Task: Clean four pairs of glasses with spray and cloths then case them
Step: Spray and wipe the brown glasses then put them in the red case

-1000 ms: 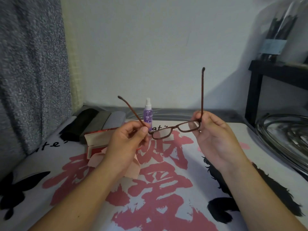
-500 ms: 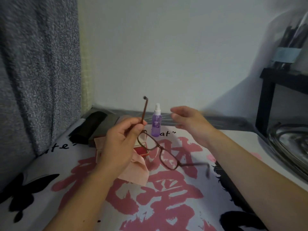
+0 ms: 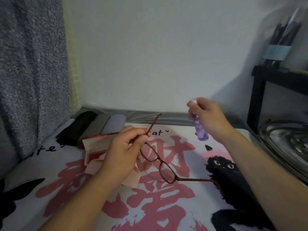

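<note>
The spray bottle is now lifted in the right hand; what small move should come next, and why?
Probably bring the spray bottle nearer and aim it at the lenses. The right hand grips it above the table, while the left hand pinches one temple of the open glasses, lenses unobstructed.

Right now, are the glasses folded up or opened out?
Opened out. On the glasses, one arm sticks up past the left hand; the other points away sideways.
</note>
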Tool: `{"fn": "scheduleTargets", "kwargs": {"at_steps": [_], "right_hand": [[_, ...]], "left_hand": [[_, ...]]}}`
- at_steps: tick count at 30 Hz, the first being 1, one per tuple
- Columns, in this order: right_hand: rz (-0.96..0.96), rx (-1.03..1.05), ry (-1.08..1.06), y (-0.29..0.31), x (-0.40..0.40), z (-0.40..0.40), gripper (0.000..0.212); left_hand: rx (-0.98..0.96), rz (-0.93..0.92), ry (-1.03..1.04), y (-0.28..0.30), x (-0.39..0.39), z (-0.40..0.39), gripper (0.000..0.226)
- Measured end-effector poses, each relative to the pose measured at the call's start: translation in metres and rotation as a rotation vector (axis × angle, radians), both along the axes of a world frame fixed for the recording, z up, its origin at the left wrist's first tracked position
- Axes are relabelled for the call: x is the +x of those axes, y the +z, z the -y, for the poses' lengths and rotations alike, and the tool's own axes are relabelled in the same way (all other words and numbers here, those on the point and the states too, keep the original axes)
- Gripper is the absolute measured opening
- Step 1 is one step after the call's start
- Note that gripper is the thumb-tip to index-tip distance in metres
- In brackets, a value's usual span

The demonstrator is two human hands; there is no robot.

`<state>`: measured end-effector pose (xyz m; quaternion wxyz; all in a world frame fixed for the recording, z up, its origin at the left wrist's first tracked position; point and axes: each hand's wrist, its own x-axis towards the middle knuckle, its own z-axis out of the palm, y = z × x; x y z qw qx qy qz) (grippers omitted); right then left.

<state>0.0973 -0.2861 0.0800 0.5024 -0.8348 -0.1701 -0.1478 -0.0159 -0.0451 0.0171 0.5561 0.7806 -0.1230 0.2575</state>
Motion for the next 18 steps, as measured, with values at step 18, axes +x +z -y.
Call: {"fn": "scheduleTargets", "kwargs": {"at_steps": [18], "right_hand": [[0.116,-1.018,-0.165,-0.061,0.008,0.025,0.028]], "left_hand": [[0.149,-0.015,-0.009,-0.009,0.003,0.010,0.024]]}}
